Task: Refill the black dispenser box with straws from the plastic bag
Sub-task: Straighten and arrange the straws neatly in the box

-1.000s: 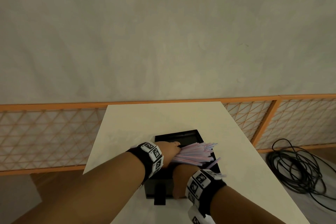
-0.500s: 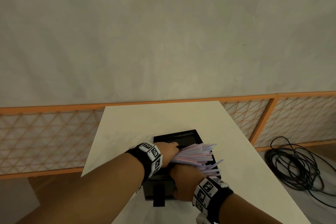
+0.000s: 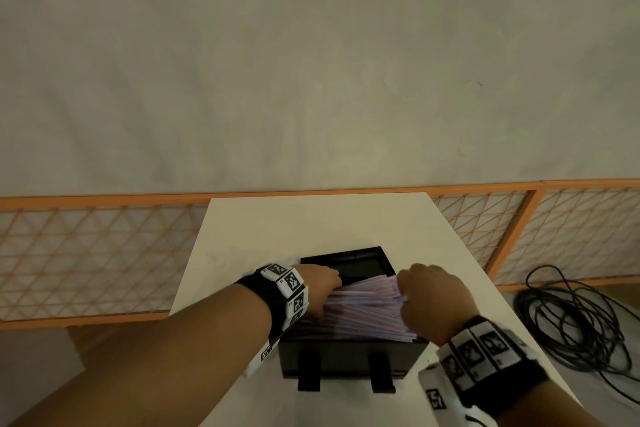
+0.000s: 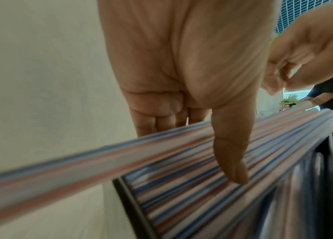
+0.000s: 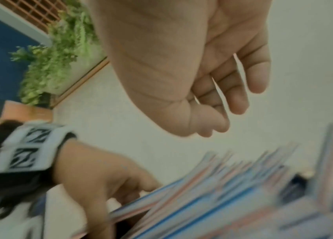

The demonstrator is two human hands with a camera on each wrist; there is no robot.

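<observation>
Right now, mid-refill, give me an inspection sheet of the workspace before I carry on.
Surface: white table, bare at its far end.
Job's things: black dispenser box open, striped straws piled slanting, some over the rim; plastic bag not seen.
Clutter: nothing seen.
Hands: left hand holds the straws' left end, thumb on top; right hand above their right ends, fingers loosely curled, holding nothing.
Cables: black cable coil on the floor right of the table.
Surroundings: orange lattice fence, plain wall, another person in the left wrist view.
</observation>
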